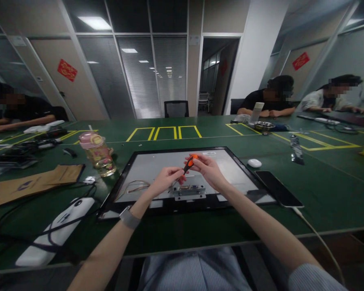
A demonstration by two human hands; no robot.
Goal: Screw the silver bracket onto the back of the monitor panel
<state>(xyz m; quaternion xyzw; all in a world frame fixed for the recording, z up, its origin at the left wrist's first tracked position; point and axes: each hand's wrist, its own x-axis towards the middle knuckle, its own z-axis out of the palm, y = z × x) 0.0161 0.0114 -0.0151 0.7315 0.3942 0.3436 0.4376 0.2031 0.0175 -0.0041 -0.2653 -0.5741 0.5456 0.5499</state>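
Note:
An orange and black screwdriver (189,163) is held at a tilt above a display panel (145,163) lying face down on the green table. My right hand (210,171) is closed round the orange end of its handle. Lower on the handle, the fingers of my left hand (169,180) pinch the dark part, and the tip is hidden by them. Just beneath my hands, a metal bracket with connector ports (189,190) sits near the panel's front edge. Thin wires (136,185) lie on the panel to the left.
Left of the panel stand a pink-lidded bottle (98,155), a brown paper bag (45,182) and a white power bank (57,230) with black cables. To the right are a white earbud case (254,163) and a phone (279,188) on a cable. Several people sit across the table.

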